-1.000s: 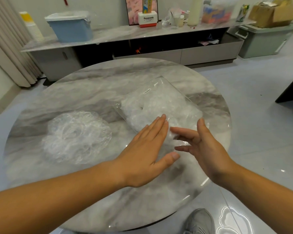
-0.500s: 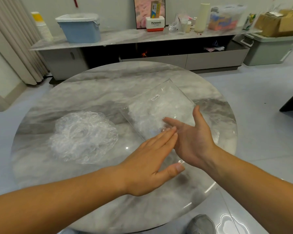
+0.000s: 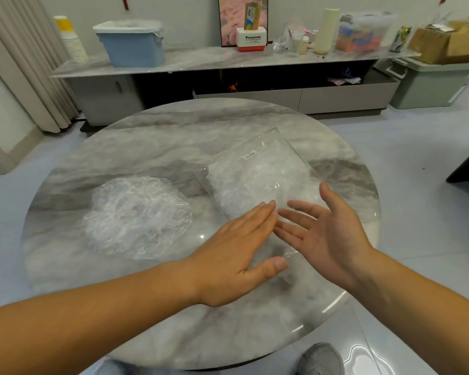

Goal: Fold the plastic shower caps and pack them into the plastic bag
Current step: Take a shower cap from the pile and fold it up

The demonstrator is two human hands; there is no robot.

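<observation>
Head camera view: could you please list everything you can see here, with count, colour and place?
table: one, grey marble, centre
plastic bag: one, clear, full of white plastic, table's right
shower cap: one, clear, spread on table's left
sideboard: one, grey, far wall
bin: one, blue, sideboard's left
paper cups: one stack, white-yellow, sideboard's left end
Panasonic box: one, white-red, sideboard's middle
cardboard box: one, brown, far right
left hand: one, palm down, fingers straight, over bag's near end
right hand: one, palm up, fingers straight, at bag's near edge
</observation>
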